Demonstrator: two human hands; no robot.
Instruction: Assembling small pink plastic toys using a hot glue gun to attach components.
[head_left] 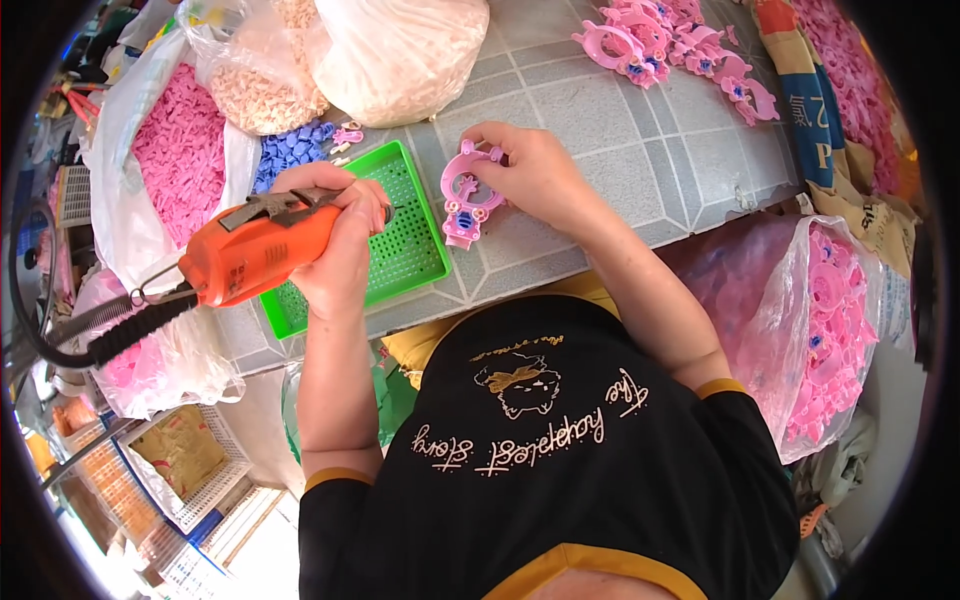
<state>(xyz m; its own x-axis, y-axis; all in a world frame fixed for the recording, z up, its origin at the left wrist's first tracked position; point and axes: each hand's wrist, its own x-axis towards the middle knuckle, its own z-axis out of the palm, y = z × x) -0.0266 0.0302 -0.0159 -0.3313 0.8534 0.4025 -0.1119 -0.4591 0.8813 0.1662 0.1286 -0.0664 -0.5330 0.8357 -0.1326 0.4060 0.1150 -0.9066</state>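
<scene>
My left hand [342,240] is wrapped around an orange electric screwdriver [245,255], tilted over a green perforated tray [440,262]. Its tip is hidden behind the fingers. A black coiled cord and a metal spring run from its rear end to the left. To the right of the tray, my right hand [530,175] pinches a pink plastic toy part [470,200] by its upper ring. The part rests on the grey tiled tabletop [600,185]; it has a round opening, a small star shape inside and a blue piece lower down.
Blue pieces [290,150] lie behind the tray, beside bags of pink pieces [185,140] and cream-coloured pieces [265,90]. Several pink assemblies [660,45] are piled at the far right. A clear bag of pink parts [830,340] hangs beside the table's right edge.
</scene>
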